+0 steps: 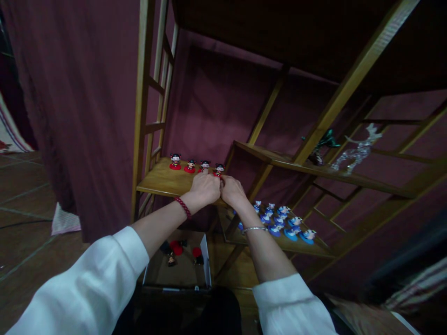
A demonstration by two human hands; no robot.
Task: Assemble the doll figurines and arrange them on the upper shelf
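Four small figurines, several in a row, stand on the wooden shelf (159, 179), each with black hair and a red base. The leftmost figurine (175, 161) and the figurine beside it (190, 165) stand apart from my hands. My left hand (206, 187), with a red bead bracelet, is closed in front of the third figurine (205, 164) and reaches the rightmost figurine (220, 169). Curled at that figurine's base is my right hand (232, 190), which wears a silver bangle. Both hands' fingertips are partly hidden at the red base.
An open box (206, 260) below holds several red-and-black figurines (177, 247). Several blue and purple figurines (275, 223) stand on a lower shelf at right. A clear deer ornament (358, 149) sits on a higher shelf. A wooden post (139, 107) rises at the left, beside a curtain (87, 116).
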